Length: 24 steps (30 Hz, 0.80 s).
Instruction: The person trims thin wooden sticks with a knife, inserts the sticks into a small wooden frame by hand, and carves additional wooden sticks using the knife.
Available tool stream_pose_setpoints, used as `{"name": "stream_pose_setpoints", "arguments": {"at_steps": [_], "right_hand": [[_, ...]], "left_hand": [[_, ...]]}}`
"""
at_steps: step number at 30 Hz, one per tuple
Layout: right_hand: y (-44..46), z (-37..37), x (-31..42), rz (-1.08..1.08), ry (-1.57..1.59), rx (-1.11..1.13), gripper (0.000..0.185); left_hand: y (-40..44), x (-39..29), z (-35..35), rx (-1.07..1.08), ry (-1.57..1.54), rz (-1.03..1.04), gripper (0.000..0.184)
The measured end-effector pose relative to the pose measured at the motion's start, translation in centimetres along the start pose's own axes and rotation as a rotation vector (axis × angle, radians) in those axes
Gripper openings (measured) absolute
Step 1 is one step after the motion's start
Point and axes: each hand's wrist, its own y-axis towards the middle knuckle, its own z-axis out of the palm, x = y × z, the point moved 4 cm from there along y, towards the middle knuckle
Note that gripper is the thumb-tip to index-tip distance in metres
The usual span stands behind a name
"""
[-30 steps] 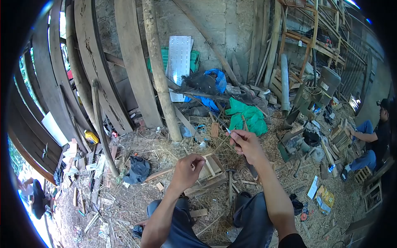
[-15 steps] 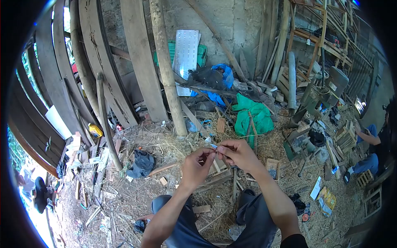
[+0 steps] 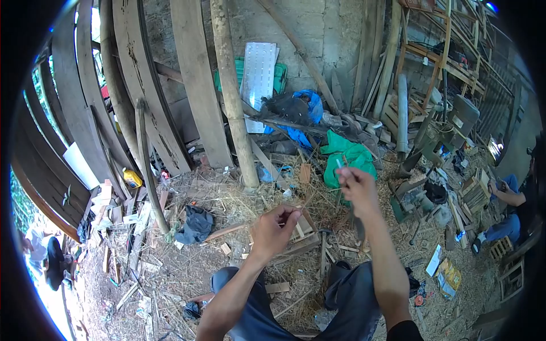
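My right hand [image 3: 359, 192] is raised in front of the green plastic bag [image 3: 335, 149], its fingers closed on a small thin white stick [image 3: 339, 163] that points up. The stick's exact kind is too small to tell. Lower and to the left, my left hand [image 3: 275, 229] is closed in a pinch, thumb against fingertips. Whatever is between those fingers, if anything, cannot be made out. Just beyond my left hand, a small wooden crate [image 3: 302, 243] sits on the floor between my knees. A hammer-like tool [image 3: 324, 232] stands beside the crate.
Planks [image 3: 200, 85] and a pole [image 3: 233, 108] lean at the back. A black plastic bag [image 3: 195, 225] and a yellow bottle [image 3: 132, 178] are on the left. Machinery [image 3: 438, 142] stands right. Another person [image 3: 512, 199] sits at far right. Straw and wood scraps litter the floor.
My two hands were together at the fingertips. My right hand has moved up and to the right with the white stick, while my left hand has stayed nearly in place.
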Motion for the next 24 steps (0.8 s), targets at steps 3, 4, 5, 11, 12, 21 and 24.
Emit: {"name": "stream_pose_setpoints", "arguments": {"at_steps": [3, 4, 5, 11, 12, 21, 24], "right_hand": [[-1.3, 0.8, -0.5, 0.101, -0.056, 0.073, 0.024], [-1.6, 1.4, -0.7, 0.1, -0.057, 0.078, 0.024], [-2.4, 2.9, -0.8, 0.117, -0.01, 0.181, 0.025], [-3.9, 5.9, -0.1, 0.105, 0.032, 0.378, 0.024], [-3.9, 5.8, -0.1, 0.134, 0.05, 0.367, 0.02], [-3.2, 5.1, -0.8, 0.191, -0.028, 0.315, 0.018], [-2.7, 4.9, -1.4, 0.123, -0.032, 0.29, 0.018]], "left_hand": [[0.7, -0.1, -0.6, -0.039, -0.053, -0.018, 0.018], [0.8, -0.1, -0.6, -0.042, -0.048, -0.021, 0.018], [0.8, 0.0, -0.6, -0.034, -0.038, -0.026, 0.018], [0.5, -0.8, 0.0, -0.055, -0.058, 0.068, 0.014], [0.5, -0.9, 0.0, -0.052, -0.056, 0.068, 0.014], [0.4, -0.9, 0.4, -0.033, 0.037, 0.05, 0.016], [0.6, -0.9, 0.6, -0.043, 0.066, 0.04, 0.016]]}}
